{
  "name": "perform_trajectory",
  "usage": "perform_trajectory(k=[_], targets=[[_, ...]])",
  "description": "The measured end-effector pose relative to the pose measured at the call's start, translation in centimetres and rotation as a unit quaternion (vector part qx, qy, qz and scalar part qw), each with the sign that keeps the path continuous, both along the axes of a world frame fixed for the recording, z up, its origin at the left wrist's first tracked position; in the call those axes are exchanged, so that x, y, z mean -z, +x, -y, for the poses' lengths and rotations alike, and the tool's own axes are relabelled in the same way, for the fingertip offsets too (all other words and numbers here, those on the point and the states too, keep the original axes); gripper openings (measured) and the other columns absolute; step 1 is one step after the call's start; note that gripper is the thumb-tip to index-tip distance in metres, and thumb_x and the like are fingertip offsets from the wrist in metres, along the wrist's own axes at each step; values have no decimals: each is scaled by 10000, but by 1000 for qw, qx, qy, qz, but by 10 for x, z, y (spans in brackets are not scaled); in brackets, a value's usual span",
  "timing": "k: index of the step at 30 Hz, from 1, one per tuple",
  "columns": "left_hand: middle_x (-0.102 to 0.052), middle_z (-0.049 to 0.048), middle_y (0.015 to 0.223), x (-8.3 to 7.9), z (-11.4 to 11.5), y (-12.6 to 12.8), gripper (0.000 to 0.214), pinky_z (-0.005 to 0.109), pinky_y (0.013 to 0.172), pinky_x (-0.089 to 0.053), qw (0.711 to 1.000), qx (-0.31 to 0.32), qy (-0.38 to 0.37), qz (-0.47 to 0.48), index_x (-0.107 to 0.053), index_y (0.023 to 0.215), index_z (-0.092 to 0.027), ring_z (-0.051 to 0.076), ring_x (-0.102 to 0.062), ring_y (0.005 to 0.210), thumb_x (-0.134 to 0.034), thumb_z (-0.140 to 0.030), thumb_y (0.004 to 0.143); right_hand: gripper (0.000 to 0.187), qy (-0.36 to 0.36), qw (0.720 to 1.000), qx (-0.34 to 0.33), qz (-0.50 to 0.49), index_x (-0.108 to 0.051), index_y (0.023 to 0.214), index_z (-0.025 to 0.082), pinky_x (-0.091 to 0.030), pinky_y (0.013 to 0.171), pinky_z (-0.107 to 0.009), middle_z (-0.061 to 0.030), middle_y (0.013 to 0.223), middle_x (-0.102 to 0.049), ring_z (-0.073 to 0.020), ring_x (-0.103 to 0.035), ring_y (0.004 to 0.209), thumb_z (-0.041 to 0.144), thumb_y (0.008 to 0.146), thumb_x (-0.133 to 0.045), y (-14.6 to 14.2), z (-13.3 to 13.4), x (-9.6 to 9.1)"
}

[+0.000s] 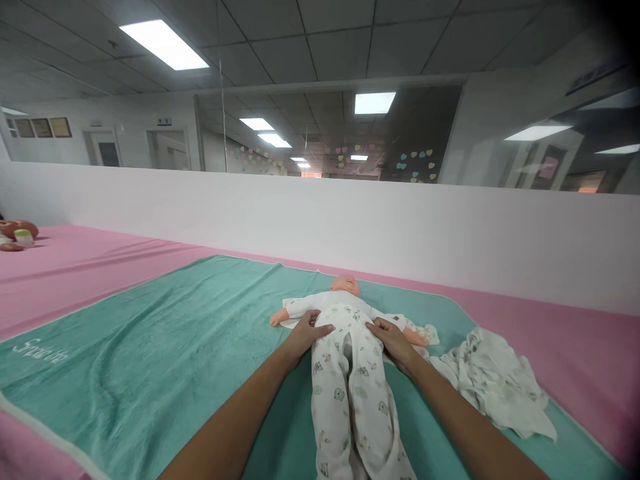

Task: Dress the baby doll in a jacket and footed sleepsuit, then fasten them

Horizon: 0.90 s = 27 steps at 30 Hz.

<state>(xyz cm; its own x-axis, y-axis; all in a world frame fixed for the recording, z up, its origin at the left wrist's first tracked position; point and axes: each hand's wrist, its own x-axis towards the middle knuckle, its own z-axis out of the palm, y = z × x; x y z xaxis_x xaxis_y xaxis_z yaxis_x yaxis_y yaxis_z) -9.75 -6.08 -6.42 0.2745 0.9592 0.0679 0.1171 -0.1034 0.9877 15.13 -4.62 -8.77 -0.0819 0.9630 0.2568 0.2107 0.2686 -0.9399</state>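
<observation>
A baby doll lies on its back on a green towel, head away from me. It wears a white long-sleeved top and white baby trousers with a small printed pattern. My left hand is at the left side of the waist, thumb on the front of the trousers and fingers around the side. On the other side my right hand pinches the trousers' edge, its fingers curled. A gap in the trousers' crotch shows grey between the legs. The doll's arms stretch out to both sides.
A crumpled heap of white cloth lies to the right on the towel. Pink sheeting surrounds the towel. A low white wall with glass above stands behind. At far left are brownish doll parts and a green-capped container.
</observation>
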Motion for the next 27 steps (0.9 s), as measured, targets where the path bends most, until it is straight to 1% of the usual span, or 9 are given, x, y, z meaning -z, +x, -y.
perform_trajectory(k=[6,10,12,14,17,20,22,25,27], targets=[[-457,94,1296,1,-1,1,764,303,897,-417,996,-30,-4,-84,-382,1270,-187,258,-469,1141,-623,-564,650,449,22,996,50,66,-333,610,192,-275,533,-216,59,580,-299,-99,-305,556,580,747,-513,-7,5,0],[-545,65,1169,4,3,0,452,294,947,-364,981,-35,123,-144,-575,1042,-180,243,-480,1106,-552,-504,727,402,11,996,-9,87,-474,729,186,-373,634,-269,17,684,-464,-152,-444,670,585,775,-463,-2,24,-5],[-548,55,1150,2,7,-6,365,271,943,-363,975,-10,158,-154,-622,944,-189,229,-487,1090,-513,-485,759,399,-1,992,-81,101,-526,859,187,-401,714,-303,-17,817,-537,-196,-500,793,567,740,-530,4,37,-9],[-514,37,1210,-3,10,-17,347,246,924,-373,975,39,150,-160,-637,944,-209,222,-475,1109,-512,-476,760,450,-19,982,-138,125,-530,977,192,-403,772,-320,-40,934,-560,-229,-513,895,529,692,-614,9,48,-12],[-478,14,1276,-16,16,-36,533,253,888,-397,971,144,76,-177,-528,1181,-271,230,-462,1132,-598,-475,695,493,-34,978,-121,164,-522,1049,203,-397,763,-308,-51,1013,-560,-240,-514,920,484,668,-657,11,58,-14],[-472,17,1293,-27,19,-47,863,283,862,-411,951,209,17,-228,-355,1324,-313,266,-445,1152,-720,-455,555,314,-6,976,-70,208,-555,862,199,-360,633,-260,-18,848,-569,-199,-514,762,461,701,-620,4,60,-12],[-483,21,1279,-29,21,-47,880,288,862,-406,949,192,42,-245,-389,1300,-292,277,-446,1146,-742,-445,509,260,18,969,-47,240,-509,687,192,-303,563,-244,10,698,-532,-168,-481,654,440,736,-573,-4,60,-10],[-586,14,1105,-23,22,-39,540,274,801,-406,948,139,138,-250,-576,1068,-239,248,-525,1004,-682,-445,580,271,57,960,3,274,-432,582,188,-268,540,-243,17,614,-507,-163,-477,624,360,780,-501,-15,65,-7],[-632,8,908,-16,21,-32,272,260,703,-395,940,108,192,-260,-619,851,-212,211,-558,847,-597,-416,671,270,94,950,41,296,-404,560,189,-259,540,-247,12,588,-501,-165,-481,611,313,790,-472,-20,70,-7]])
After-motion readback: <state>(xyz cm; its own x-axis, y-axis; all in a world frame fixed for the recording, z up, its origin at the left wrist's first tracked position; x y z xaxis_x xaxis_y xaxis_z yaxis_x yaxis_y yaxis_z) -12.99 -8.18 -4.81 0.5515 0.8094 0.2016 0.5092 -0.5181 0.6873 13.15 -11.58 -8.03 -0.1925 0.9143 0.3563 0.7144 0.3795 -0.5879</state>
